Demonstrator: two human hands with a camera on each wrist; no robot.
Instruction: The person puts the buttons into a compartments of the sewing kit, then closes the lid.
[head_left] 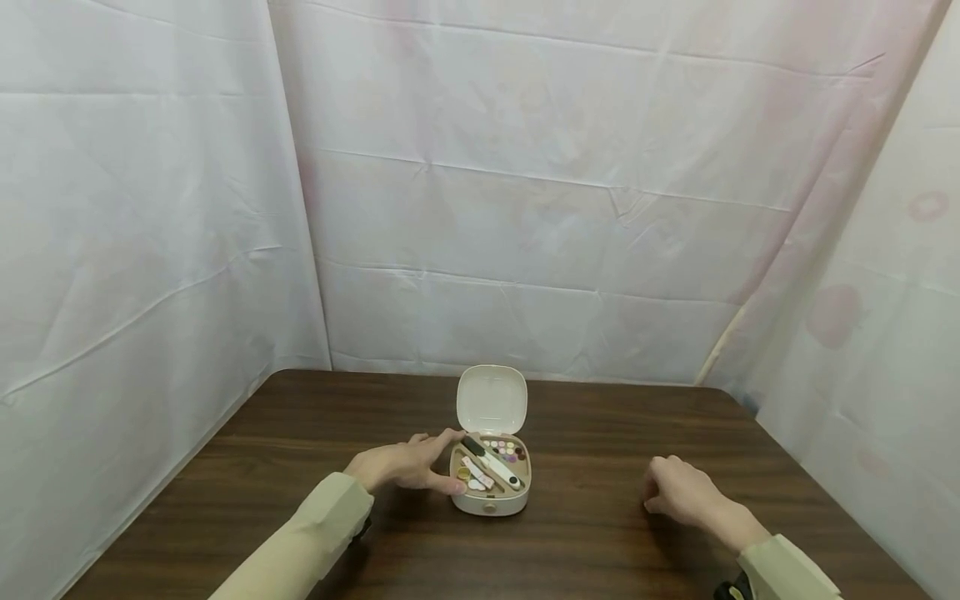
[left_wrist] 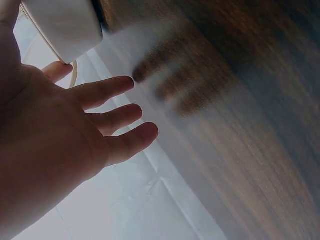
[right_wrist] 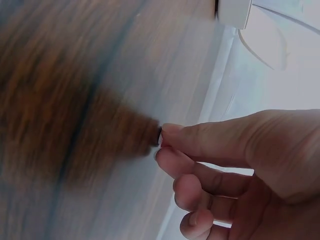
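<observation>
Presently catalogued, with the case as landmark: small cream case [head_left: 491,483], lid [head_left: 491,400] hinged upright at its far edge, so the tray lies exposed toward the person; it sits near the middle of the dark wood desk [head_left: 592,533], within easy reach of both arms.

Contents of the case: long slim white-and-black tool [head_left: 491,460] laid diagonally, likely because only that way does it fit the tray; small round coloured pieces [head_left: 510,451] grouped at the far right corner; pale pink and yellow bits [head_left: 472,477] at the near left; their exact nature is too small to tell.

Left hand [head_left: 405,464]: just left of the case, fingers [left_wrist: 107,92] straight and spread, tips at the case's left wall and rim, thumb against its near-left corner; it holds nothing, and appears placed to steady the case; the left wrist view shows the open palm with the case's white corner above it.

Right hand [head_left: 678,490]: well to the right of the case, resting on the desk; fingers [right_wrist: 200,142] loosely curled, gripping nothing visible.

Surround: pale wrinkled sheeting [head_left: 525,208] hung behind and beside the desk; beige sleeves [head_left: 315,533] on both arms.
</observation>
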